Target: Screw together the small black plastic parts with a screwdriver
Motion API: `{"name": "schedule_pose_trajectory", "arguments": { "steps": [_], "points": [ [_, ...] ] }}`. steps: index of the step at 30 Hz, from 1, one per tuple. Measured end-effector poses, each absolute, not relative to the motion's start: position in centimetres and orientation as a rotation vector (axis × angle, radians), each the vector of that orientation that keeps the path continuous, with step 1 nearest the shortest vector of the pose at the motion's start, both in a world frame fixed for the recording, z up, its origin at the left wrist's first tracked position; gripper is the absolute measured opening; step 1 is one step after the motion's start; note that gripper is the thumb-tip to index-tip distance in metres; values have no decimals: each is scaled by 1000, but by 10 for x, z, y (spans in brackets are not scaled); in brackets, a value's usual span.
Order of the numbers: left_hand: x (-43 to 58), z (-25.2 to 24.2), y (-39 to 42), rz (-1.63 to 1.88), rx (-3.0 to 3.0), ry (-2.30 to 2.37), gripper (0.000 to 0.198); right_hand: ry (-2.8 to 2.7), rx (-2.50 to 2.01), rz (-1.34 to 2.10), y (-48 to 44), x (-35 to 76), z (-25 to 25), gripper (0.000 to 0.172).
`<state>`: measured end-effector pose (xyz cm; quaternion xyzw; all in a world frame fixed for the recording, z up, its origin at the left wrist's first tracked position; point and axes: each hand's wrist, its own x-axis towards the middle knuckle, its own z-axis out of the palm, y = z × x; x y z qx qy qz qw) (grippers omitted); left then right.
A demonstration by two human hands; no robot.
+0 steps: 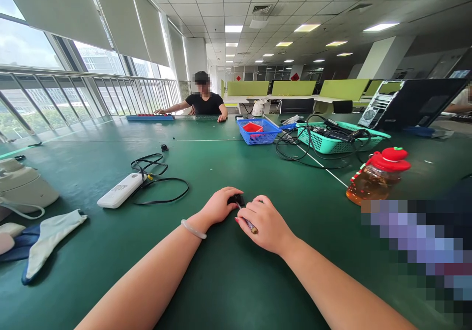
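Note:
My left hand [221, 205] is closed on a small black part [237, 200] and holds it low over the green table [206, 290]. A pale bracelet circles that wrist. My right hand [268, 226] grips a slim pen-like tool [252, 226], its brownish rounded end pointing back toward me. The tool's other end meets the black part or lies very close to it; fingers hide the exact contact. Both hands are near each other at the middle of the view.
Left of my hands lie a white power strip [121, 191] with black cable, a glove [55, 234] and a beige bag-like object [25, 187]. Ahead are a blue basket [258, 138] and a green basket [328, 145] of cables. A red-lidded jar [376, 180] stands right. A person [206, 103] sits opposite.

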<state>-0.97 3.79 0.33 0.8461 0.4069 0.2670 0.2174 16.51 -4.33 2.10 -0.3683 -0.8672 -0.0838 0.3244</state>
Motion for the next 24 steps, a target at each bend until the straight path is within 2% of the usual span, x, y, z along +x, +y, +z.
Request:
{"name": "schedule_pose_trajectory", "arguments": {
  "steps": [15, 24],
  "points": [
    [-10, 3, 40, 723, 2397, 1145, 46, -2259, -951, -222, -38, 167, 16, 27],
    [-9, 3, 40, 714, 2345, 1230, 56, -2202, -935, -262, -36, 169, 16, 27]
  ]
}}
